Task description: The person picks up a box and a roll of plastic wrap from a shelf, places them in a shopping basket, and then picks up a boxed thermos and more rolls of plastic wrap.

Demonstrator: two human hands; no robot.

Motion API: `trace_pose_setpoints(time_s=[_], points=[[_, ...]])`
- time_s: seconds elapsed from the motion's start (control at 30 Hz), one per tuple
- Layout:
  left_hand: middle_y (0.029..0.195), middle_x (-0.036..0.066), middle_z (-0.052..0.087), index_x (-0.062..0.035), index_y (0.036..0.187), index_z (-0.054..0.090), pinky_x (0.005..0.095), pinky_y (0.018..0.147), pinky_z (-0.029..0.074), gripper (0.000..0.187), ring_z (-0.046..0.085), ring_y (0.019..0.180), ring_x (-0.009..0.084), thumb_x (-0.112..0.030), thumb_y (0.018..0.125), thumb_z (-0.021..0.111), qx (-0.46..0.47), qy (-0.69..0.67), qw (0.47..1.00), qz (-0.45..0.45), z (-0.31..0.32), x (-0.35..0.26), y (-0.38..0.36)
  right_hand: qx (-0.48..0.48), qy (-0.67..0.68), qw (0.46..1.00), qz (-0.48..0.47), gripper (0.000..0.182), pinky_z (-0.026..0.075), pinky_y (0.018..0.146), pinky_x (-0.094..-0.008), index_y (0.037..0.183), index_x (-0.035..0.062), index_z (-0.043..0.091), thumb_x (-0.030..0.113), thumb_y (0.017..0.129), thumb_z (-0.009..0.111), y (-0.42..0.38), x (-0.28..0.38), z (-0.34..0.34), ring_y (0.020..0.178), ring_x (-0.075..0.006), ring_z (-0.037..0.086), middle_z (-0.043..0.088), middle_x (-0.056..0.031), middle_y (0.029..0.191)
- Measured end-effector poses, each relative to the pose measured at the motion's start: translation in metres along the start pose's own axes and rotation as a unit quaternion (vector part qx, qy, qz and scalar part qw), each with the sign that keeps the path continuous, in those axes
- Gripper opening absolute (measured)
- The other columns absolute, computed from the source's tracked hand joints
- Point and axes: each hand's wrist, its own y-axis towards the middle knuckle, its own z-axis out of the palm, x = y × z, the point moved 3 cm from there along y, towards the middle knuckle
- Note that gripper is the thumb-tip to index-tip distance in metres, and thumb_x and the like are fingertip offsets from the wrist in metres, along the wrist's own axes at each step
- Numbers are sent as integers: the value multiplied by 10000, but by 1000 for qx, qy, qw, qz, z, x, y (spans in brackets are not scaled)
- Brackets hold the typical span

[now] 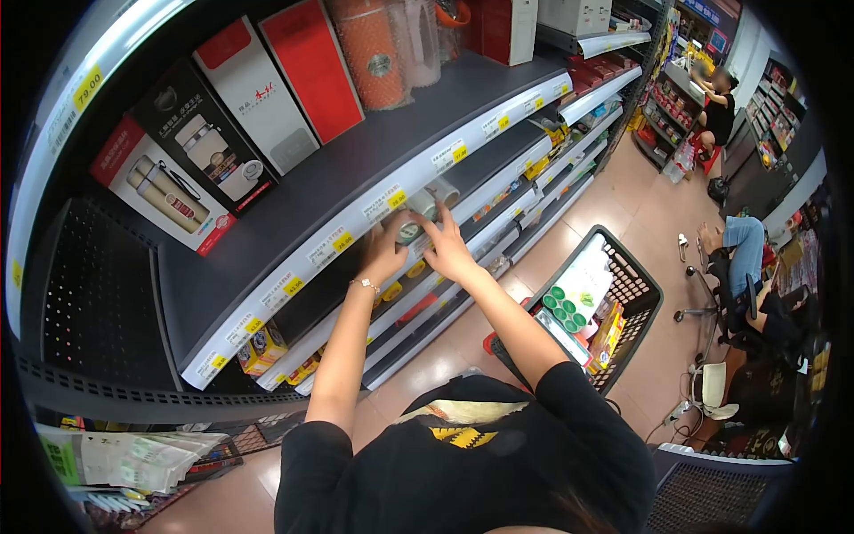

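Both my hands reach in beneath the price-tag edge of a shelf. Between them is a light-coloured cup (410,233) with a dark round mark on it. My left hand (385,253), with a bracelet at the wrist, curls around the cup's left side. From the right, my right hand (449,251) has its fingers bent against the same cup. Just behind it, partly under the shelf edge, is another pale cup-like item (441,190). The shelf lip hides part of both items.
Boxed flasks (169,194) and an orange wrapped container (372,55) stand on the upper shelf. At my right, a black shopping basket (654,294) holds green-lidded items and packets. A seated person (745,258) and another person (719,107) are farther right.
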Motion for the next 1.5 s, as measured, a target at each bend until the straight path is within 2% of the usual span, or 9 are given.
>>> trace_pose_setpoints(time_s=[0.23, 0.4, 0.53, 0.63, 0.73, 0.93, 1.07, 1.23, 1.5], points=[[1149, 254, 350, -116, 1198, 404, 454, 940, 267, 589, 268, 1131, 425, -70, 623, 524, -28, 13, 999, 43, 3, -7, -6, 22, 64, 998, -4, 628, 349, 925, -410, 1212, 198, 382, -7, 630, 501, 0, -3, -5, 1160, -459, 261, 154, -253, 1307], [1213, 269, 300, -80, 1232, 355, 454, 970, 220, 617, 230, 1163, 428, -88, 640, 531, -8, 1, 999, 50, 0, -5, -6, 14, 93, 995, 12, 591, 418, 829, -349, 1221, 145, 367, -28, 665, 468, -17, 3, -10, 1038, -348, 429, 184, -226, 1295], [1205, 222, 260, -84, 1245, 323, 426, 966, 232, 651, 250, 1144, 383, -102, 641, 564, -86, -8, 995, 38, 6, 3, -8, 2, 227, 973, 32, 466, 439, 742, -275, 1141, 61, 434, -53, 689, 441, -57, -15, -11, 898, -197, 504, 260, -184, 1275], [1226, 223, 240, -50, 1254, 295, 420, 979, 205, 658, 224, 1168, 372, -98, 656, 565, -99, -6, 995, 32, 1, -9, -13, 19, 195, 981, 6, 327, 438, 732, -255, 1025, 16, 505, -58, 719, 415, -93, -41, -21, 862, -156, 525, 453, -147, 1135], [1257, 297, 188, -33, 1278, 234, 463, 980, 177, 664, 157, 1176, 455, -130, 692, 531, -74, -21, 997, 18, 2, -15, -19, 29, 270, 952, 144, 248, 441, 723, -249, 941, -12, 541, -54, 751, 386, -139, -54, -42, 814, -133, 538, 575, -96, 916], [1122, 196, 363, -30, 1084, 469, 443, 887, 286, 422, 325, 1055, 361, -33, 666, 521, -170, -28, 981, 92, 9, -54, -47, -181, 376, 864, 281, 217, 435, 666, -217, 918, 2, 543, -32, 765, 393, -244, -93, -77, 698, -87, 520, 590, -63, 834], [1100, 151, 394, -27, 994, 523, 414, 873, 312, 324, 355, 1043, 325, 3, 672, 503, -104, -98, 981, 130, 41, -84, -67, -333, 353, 784, 388, 201, 431, 660, -208, 907, 28, 547, 14, 767, 404, -301, -92, -84, 703, -85, 527, 584, -48, 823], [817, 116, 519, 10, 838, 541, 287, 649, 431, 133, 532, 733, 241, 23, 722, 477, 144, -262, 944, 139, 100, -106, -88, -318, 344, 796, 383, 204, 419, 648, -202, 907, 41, 554, 28, 775, 398, -340, -59, -87, 699, -76, 509, 572, -34, 807], [836, 111, 555, 5, 881, 559, 279, 652, 446, 156, 553, 733, 210, -27, 741, 499, 379, -273, 873, 139, 175, -131, -135, -301, 257, 802, 448, 211, 411, 597, -193, 912, 36, 542, 5, 768, 391, -416, -69, -95, 692, -71, 496, 558, -30, 813]])
